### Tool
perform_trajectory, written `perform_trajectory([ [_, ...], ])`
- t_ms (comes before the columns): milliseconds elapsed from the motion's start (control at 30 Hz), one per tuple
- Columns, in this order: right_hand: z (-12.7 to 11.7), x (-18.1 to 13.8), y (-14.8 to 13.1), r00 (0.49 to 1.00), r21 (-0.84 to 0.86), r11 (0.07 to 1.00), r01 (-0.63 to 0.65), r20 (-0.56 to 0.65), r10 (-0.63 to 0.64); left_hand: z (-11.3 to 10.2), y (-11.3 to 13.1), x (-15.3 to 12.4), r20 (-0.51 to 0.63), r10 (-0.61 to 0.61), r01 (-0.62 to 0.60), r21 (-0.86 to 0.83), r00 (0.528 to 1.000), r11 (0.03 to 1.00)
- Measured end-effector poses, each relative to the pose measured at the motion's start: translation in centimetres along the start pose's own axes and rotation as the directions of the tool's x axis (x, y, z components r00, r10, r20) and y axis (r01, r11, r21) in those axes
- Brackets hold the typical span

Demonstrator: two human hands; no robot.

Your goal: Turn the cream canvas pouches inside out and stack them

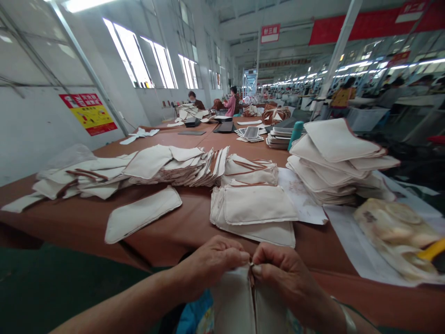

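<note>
My left hand (213,262) and my right hand (281,269) meet at the bottom centre, both pinched shut on the top edge of a cream canvas pouch (238,301) with a brown zip seam running down its middle. The pouch hangs in front of me, below the near edge of the brown table (167,232). Just beyond my hands lies a small stack of flat cream pouches (257,208). A single pouch (141,213) lies flat to the left of that stack.
A long fanned row of cream pouches (139,169) crosses the table's left half. A tall pile (333,162) stands at the right, beside a clear plastic bag (396,232) on white paper. Other people (230,101) work at the far end.
</note>
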State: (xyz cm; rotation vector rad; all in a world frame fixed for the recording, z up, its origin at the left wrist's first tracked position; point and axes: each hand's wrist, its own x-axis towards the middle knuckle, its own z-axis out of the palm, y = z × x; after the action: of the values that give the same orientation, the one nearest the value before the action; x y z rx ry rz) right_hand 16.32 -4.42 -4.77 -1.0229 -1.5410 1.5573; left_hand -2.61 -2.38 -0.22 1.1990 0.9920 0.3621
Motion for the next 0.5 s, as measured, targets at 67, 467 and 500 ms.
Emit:
perform_trajectory([
  [67,0.0,0.1,0.2,1.0,0.0,1.0,-0.015,-0.021,0.015,-0.1,0.1,-0.1,-0.014,-0.017,0.018,0.029,1.0,0.999],
  [467,0.9,-0.6,0.1,0.96,-0.299,0.923,0.244,-0.063,-0.274,0.5,-1.7,0.2,-0.079,-0.08,0.081,0.015,0.994,0.997],
  [500,1.0,-0.8,0.1,0.917,-0.367,0.86,0.355,-0.045,-0.397,0.5,-1.9,0.1,-0.076,-0.083,0.084,0.009,0.994,0.996],
])
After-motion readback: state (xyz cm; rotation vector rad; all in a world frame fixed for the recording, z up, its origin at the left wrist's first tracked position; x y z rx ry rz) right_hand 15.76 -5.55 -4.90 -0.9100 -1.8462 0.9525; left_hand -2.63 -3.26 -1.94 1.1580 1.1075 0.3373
